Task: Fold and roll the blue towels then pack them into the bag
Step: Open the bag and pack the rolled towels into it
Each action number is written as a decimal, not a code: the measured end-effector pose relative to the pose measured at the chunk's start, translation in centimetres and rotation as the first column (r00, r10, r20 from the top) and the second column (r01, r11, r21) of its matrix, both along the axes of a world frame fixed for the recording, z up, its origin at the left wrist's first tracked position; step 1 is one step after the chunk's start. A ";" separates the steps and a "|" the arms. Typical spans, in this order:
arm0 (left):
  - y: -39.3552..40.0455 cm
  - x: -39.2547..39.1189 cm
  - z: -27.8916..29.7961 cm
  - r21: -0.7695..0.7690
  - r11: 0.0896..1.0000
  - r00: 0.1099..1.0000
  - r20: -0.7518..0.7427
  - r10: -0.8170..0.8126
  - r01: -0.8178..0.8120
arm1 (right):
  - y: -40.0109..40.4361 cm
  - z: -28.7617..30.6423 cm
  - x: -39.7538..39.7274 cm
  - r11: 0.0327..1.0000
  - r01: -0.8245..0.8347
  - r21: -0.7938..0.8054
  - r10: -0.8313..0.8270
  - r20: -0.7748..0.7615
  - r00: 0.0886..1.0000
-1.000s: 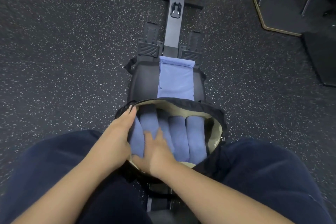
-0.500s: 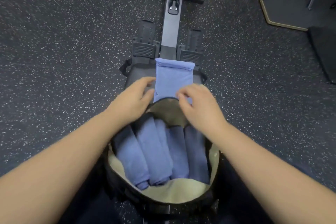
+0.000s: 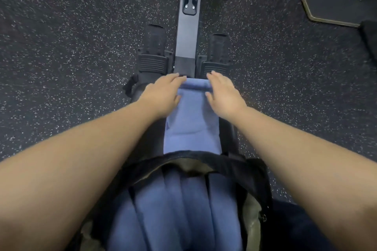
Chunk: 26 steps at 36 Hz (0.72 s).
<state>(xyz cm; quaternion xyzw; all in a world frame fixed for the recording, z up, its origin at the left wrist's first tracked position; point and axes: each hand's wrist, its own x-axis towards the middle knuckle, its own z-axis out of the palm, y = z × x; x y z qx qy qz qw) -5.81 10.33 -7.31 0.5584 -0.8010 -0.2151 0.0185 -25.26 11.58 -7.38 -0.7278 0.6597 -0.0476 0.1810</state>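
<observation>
A folded blue towel (image 3: 192, 126) lies lengthwise on a black seat in front of me. Its far end is curled over into a small roll. My left hand (image 3: 163, 92) grips the left side of that far end, fingers over the edge and thumb under. My right hand (image 3: 222, 91) holds the right side the same way. A black bag (image 3: 251, 171) with a tan lining stands open between my legs. Several rolled blue towels (image 3: 175, 210) stand side by side inside it.
A grey rowing-machine rail (image 3: 188, 28) runs away from me, with a black footplate (image 3: 153, 55) on each side. Speckled dark rubber floor (image 3: 71, 57) surrounds it. A floor mat edge (image 3: 318, 12) and metal legs are at the far right.
Both hands left the bag, reached forward along the flat towel to its far end and took hold of it. The far edge now curls over. The view has dipped forward.
</observation>
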 end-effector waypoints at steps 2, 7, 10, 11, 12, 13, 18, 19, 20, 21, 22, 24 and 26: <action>-1.6 -0.9 -0.5 0.005 1.000 1.000 0.017 0.003 -0.003 | -1.4 -0.6 -0.4 1.000 -0.012 0.014 0.013 -0.050 0.999; -4.7 -2.4 -1.9 -0.045 0.999 0.998 0.069 0.009 -0.006 | -4.0 -1.3 -1.4 0.999 -0.020 0.046 0.023 -0.070 0.997; -5.6 -2.4 -2.7 -0.020 1.000 0.994 0.105 0.013 -0.011 | -4.4 -1.3 -1.6 0.997 0.027 0.070 -0.023 -0.056 0.998; -5.7 -2.4 -2.8 -0.017 1.000 0.994 0.108 0.016 -0.014 | -4.3 -1.4 -1.6 0.996 0.033 0.084 -0.029 -0.057 0.998; -5.7 -2.4 -2.9 -0.028 0.999 0.994 0.108 0.020 -0.017 | -4.3 -1.5 -1.6 0.995 0.029 0.092 -0.024 -0.056 0.998; -5.7 -2.4 -3.0 -0.047 0.999 0.994 0.108 0.024 -0.019 | -4.3 -1.7 -1.5 0.995 0.021 0.093 -0.017 -0.049 0.999; -4.5 -2.3 -3.1 -0.181 0.980 0.984 0.170 -0.052 0.083 | -3.6 -2.5 -1.3 0.997 -0.078 -0.012 0.076 -0.139 0.987; -4.2 -2.1 -3.2 -0.204 0.972 0.982 0.172 -0.082 0.117 | -3.3 -2.7 -1.3 0.992 -0.114 -0.045 0.104 -0.172 0.979; -3.8 -1.8 -3.4 -0.218 0.964 0.979 0.167 -0.116 0.152 | -2.9 -2.8 -1.3 0.987 -0.143 -0.080 0.125 -0.190 0.974; -3.5 -1.4 -3.7 -0.224 0.958 0.977 0.152 -0.150 0.182 | -2.5 -3.0 -1.3 0.978 -0.172 -0.114 0.149 -0.192 0.970; -3.2 -1.1 -3.9 -0.216 0.957 0.978 0.119 -0.172 0.195 | -2.1 -3.2 -1.4 0.969 -0.203 -0.142 0.177 -0.179 0.968; -2.5 -0.5 -4.1 -0.178 0.969 0.985 0.018 -0.172 0.173 | -1.3 -3.5 -1.8 0.945 -0.258 -0.201 0.231 -0.149 0.962; -2.1 -0.1 -4.2 -0.161 0.969 0.980 -0.037 -0.194 0.186 | -0.5 -3.6 -2.2 0.938 -0.291 -0.187 0.272 -0.121 0.955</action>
